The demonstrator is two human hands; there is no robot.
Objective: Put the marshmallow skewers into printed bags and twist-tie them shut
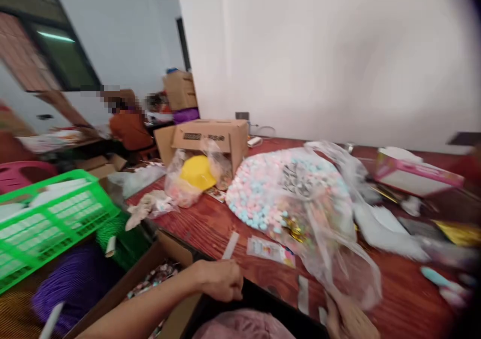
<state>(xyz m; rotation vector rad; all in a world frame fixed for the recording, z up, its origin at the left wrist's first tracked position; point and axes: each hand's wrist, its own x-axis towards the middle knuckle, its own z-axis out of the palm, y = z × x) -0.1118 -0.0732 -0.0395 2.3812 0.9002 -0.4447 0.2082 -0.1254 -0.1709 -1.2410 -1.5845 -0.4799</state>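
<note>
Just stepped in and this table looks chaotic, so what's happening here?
A person sits at a wooden table. Their left hand rests curled at its near edge, beside a paper strip and a small packet. Their right hand is at the loose end of a big clear bag of pastel candies. Another person works in the background.

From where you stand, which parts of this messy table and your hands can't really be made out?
- Right hand, head view: cut off by the bottom edge and covered by the clear plastic bag; its grip is unclear.
- Left hand: fingers curl at the black tray's edge; what they pinch is hidden.
- Pink box and items at the far right: motion blur smears them.
- Cardboard box label: too blurred to read.
</note>
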